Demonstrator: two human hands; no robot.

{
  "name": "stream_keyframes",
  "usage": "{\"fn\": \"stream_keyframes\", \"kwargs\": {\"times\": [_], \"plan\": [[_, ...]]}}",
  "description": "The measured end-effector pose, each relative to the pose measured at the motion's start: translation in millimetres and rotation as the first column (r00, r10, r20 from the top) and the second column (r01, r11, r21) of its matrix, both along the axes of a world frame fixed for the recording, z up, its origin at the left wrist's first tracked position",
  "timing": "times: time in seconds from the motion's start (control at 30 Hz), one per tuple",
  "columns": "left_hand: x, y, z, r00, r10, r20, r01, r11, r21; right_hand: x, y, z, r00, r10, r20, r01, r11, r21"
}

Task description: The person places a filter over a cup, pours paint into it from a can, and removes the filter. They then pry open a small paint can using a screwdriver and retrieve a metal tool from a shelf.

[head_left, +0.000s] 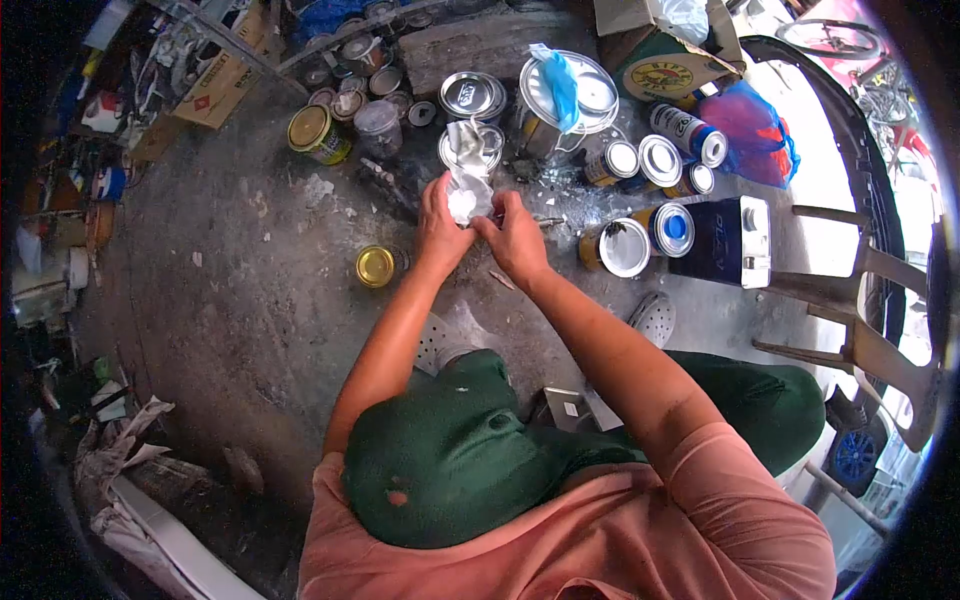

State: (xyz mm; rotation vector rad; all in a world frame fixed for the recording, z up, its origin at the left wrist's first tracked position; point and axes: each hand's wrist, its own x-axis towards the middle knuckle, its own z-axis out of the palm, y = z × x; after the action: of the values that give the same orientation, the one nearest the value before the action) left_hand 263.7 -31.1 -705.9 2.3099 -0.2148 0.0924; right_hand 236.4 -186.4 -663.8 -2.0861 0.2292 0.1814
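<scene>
Out in front of my knees, both hands meet at a crumpled whitish sheet [466, 203], paper or thin plastic. The fingers of my left hand [441, 232] are bent round its left side. My right hand [514, 240] has its fingers closed at the sheet's lower right edge, its thumb close to the left hand. A pale crumpled strip [467, 146] runs up from the sheet across a round can [490, 150]. Just right of the right hand, a slim metallic piece [549, 221] shows; whether the hand touches it is unclear. A gold-lidded tin [375, 267] stands left of my left forearm.
Several paint cans surround the hands, including a large can [590, 95] with a blue cloth [560, 88] on its lid. A dark rectangular tin [715, 243] and a plastic chair [855, 320] stand right. A cardboard box [665, 60] is behind. The concrete floor [230, 310] is stained.
</scene>
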Motion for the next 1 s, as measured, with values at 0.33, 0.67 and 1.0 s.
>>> {"fn": "stream_keyframes", "kwargs": {"times": [0.33,0.67,1.0], "plan": [[3.8,33.8,10.2,0.987,-0.151,-0.051,0.140,0.976,-0.167,-1.9,0.5,-1.8,0.992,-0.028,0.123,0.035,0.998,-0.055],[17.5,26.2,32.4,0.997,0.072,0.033,-0.067,0.988,-0.139,6.6,-8.0,0.2,0.951,0.105,0.289,-0.085,0.993,-0.079],[27.2,29.4,48.9,0.997,0.070,0.045,-0.067,0.996,-0.066,36.9,-18.2,38.3,0.885,0.304,0.351,-0.234,0.945,-0.228]]}}
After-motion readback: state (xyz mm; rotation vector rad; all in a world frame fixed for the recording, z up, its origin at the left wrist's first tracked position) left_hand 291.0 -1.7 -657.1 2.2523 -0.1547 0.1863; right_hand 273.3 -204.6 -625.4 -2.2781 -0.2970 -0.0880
